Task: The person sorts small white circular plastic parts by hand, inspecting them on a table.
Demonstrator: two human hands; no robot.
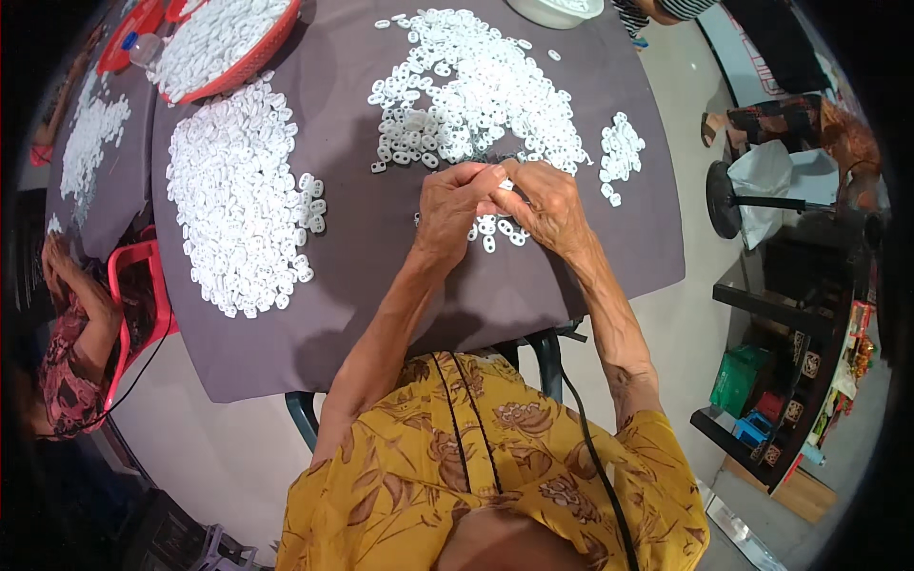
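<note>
My left hand and my right hand meet over the table, thumbs and fingertips closed together. Between them shows a small white oval piece, partly covered by the fingers. Similar white ovals with two dark holes lie just below my hands. Beyond the fingertips spreads a wide heap of these white pieces. Some small dark grey bits lie at its near edge, too small to make out.
A grey-brown cloth covers the table. At left lies another large pile of white pieces, below a full red basket. A small cluster sits at right, a white bowl at the far edge. Another person's arm rests at left.
</note>
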